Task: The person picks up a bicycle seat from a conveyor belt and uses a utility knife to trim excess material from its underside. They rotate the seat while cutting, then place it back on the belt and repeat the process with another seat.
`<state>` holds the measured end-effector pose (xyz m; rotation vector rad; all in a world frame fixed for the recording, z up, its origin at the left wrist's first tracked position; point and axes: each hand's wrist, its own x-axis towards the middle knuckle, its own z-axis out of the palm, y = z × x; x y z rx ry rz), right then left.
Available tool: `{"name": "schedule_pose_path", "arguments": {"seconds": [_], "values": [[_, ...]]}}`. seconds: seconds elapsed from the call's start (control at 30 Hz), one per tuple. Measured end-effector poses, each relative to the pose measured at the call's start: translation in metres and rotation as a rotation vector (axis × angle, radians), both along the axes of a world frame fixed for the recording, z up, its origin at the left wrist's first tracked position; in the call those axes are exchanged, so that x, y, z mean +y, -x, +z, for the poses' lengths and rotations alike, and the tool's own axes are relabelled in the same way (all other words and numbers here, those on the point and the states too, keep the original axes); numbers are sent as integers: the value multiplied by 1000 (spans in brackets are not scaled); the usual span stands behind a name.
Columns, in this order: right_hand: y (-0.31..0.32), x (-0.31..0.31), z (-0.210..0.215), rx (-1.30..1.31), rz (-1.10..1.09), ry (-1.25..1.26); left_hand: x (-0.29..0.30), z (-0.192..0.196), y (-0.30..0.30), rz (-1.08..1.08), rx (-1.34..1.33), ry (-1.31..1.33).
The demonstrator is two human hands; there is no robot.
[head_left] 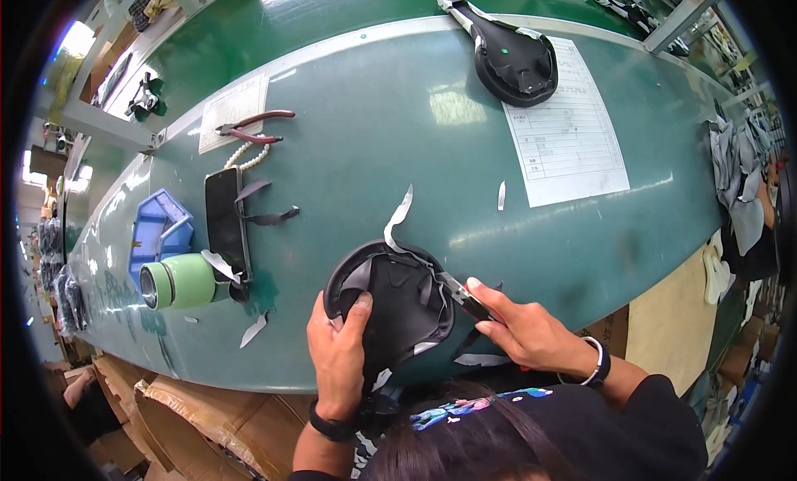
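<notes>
L fingers [358, 313] grip saddle [400, 308], L rim; R fingers [493, 299] w/ knife [463, 296] opp

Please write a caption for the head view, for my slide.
Left hand holding a black saddle, right hand holding a knife at its rim, at a green table.

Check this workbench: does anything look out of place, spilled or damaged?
Slightly untidy, yes: one white strip lies left of the printed sheet, and a white scrap lies left of the left hand gripping the bicycle saddle. They look odd because they are strewn singly, not gathered together. No spill or clear damage shows.
</notes>
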<state>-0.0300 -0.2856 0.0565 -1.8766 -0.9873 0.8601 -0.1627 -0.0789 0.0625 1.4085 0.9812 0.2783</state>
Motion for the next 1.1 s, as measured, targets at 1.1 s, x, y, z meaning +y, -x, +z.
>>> {"name": "schedule_pose_path", "arguments": {"seconds": [1.1], "values": [[-82,31,3,627,-678,-601,-23,12,21,521,-284,14]]}}
